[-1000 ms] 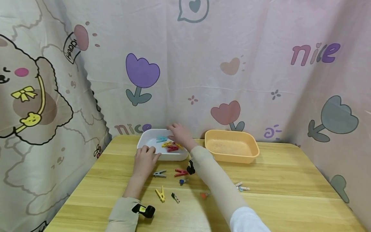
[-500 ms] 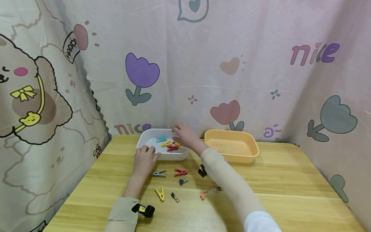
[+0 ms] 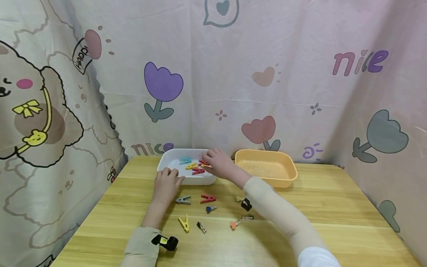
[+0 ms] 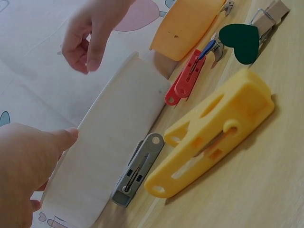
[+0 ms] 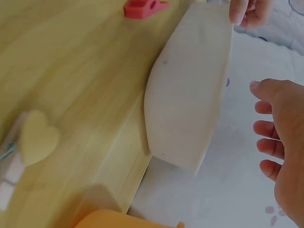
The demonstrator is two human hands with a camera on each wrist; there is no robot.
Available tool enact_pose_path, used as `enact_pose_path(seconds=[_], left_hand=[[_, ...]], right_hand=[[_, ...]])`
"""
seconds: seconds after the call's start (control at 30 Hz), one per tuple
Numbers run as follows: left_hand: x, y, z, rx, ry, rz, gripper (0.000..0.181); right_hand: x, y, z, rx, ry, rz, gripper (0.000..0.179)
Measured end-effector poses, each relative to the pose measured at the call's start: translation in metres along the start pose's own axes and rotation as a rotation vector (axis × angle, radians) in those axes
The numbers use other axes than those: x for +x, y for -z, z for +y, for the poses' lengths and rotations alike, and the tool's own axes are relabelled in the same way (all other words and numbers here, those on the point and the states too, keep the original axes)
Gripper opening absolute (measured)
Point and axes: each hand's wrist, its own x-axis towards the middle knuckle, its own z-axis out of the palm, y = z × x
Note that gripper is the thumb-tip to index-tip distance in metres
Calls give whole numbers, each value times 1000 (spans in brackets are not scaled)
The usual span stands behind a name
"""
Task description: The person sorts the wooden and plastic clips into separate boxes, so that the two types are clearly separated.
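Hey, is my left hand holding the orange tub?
No, the left wrist view shows the left hand gripping the rim of the white tub, away from the orange tub.

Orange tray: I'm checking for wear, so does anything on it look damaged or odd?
A small dark mark stands out on the otherwise plain outer wall of the orange tray; dirt or damage, I cannot tell.

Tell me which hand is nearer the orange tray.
Right. The right hand is just left of the orange tray, over the right end of the white tray; the left hand is farther left, holding the white tray's near rim.
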Motion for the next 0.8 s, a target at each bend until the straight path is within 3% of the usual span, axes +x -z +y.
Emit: enact_pose_path(seconds=[0.57,0.8], left_hand=[[0,-2,-1,19,-8,12,29],[-1,-1,0,16,0,5,30]], right_hand=[[-52,9,-6,-3,95,55,28],[-67,-1,-15,-2,140,-1,30]])
